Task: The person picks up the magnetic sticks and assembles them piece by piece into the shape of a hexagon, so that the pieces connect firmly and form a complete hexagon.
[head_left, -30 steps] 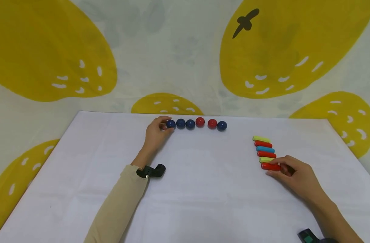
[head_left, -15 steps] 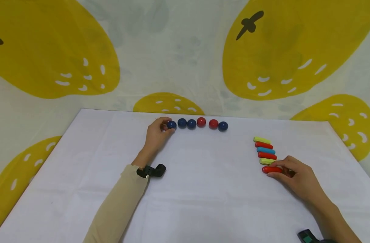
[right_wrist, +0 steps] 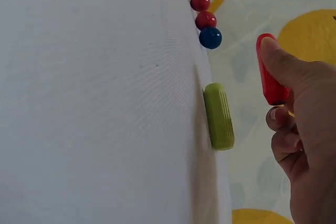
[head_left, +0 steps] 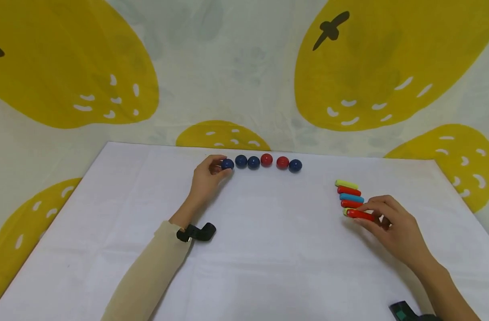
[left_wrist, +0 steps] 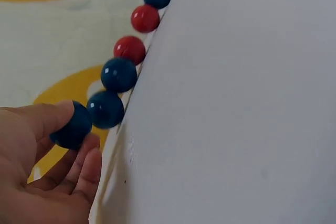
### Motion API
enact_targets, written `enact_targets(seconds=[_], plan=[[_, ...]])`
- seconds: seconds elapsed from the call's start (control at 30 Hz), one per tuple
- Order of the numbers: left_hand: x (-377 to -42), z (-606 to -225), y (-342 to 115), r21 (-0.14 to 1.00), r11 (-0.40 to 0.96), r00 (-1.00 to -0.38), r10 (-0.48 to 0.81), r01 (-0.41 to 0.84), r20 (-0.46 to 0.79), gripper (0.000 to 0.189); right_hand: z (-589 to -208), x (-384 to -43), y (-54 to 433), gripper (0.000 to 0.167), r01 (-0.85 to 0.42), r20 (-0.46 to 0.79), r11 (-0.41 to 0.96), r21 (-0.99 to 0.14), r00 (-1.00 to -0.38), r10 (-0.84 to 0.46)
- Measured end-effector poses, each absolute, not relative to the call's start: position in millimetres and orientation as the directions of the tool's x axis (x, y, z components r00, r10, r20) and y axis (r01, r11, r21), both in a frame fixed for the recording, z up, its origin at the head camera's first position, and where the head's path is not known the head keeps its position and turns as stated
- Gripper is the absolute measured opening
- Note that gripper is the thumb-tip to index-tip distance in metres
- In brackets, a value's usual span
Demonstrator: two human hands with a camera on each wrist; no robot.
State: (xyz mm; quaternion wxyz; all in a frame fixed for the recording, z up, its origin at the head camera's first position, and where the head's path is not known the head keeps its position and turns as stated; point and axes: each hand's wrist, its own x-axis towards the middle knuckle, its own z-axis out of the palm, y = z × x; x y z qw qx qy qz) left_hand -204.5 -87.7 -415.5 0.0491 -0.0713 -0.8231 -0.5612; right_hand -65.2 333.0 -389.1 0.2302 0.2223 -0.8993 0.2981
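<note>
At the left end of a row of balls, my left hand (head_left: 207, 177) pinches a dark blue ball (left_wrist: 73, 128) between thumb and fingers. To its right, in order, are a blue ball (head_left: 241, 161), a second blue ball (head_left: 254, 162), two red balls (head_left: 266, 160) and another blue ball (head_left: 295, 166). My right hand (head_left: 396, 225) holds a short red rounded stick (right_wrist: 270, 72) by its near end, raised off the table. Under and beyond it lies a column of sticks, with a yellow-green stick (right_wrist: 218, 116) nearest, partly hidden in the head view.
Further up that column are a red stick (head_left: 351, 203), a blue stick (head_left: 351, 197), another red stick (head_left: 349, 191) and a yellow-green stick (head_left: 346, 183). A white cloth (head_left: 244, 249) covers the table, and a lemon-patterned cloth (head_left: 228, 67) hangs behind.
My right hand has lifted the red stick from the near end of the column, and it now overlaps the yellow-green one. My left hand keeps its pinch on the blue ball.
</note>
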Motion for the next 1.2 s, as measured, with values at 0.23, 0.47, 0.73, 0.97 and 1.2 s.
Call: enact_targets(seconds=[0.23, 0.47, 0.73, 0.97, 1.2], plan=[[-175.2, -400.8, -79.6, 0.952, 0.266, -0.973, 0.207, 0.155, 0.100, 0.035, -375.9, -71.3, 298.3, 0.046, -0.536, 0.504, 0.720, -0.441, -0.812, -0.295], [-137.7, -394.9, -64.2, 0.961, 0.242, -0.948, 0.314, 0.136, 0.055, 0.036, -372.8, -83.5, 262.0, 0.040, -0.495, 0.427, 0.696, -0.520, -0.856, -0.291], [-107.5, -397.3, -49.0, 0.970, 0.215, -0.910, 0.414, 0.115, 0.016, 0.035, -372.2, -92.6, 235.5, 0.037, -0.503, 0.357, 0.677, -0.536, -0.863, -0.358], [-94.0, -396.2, -46.0, 0.967, 0.221, -0.908, 0.418, 0.124, 0.021, 0.035, -382.1, -94.6, 220.7, 0.037, -0.501, 0.327, 0.648, -0.574, -0.865, -0.380], [-84.0, -405.1, -52.6, 0.959, 0.243, -0.914, 0.403, 0.148, 0.039, 0.037, -391.3, -93.0, 205.7, 0.035, -0.509, 0.321, 0.555, -0.658, -0.856, -0.405]])
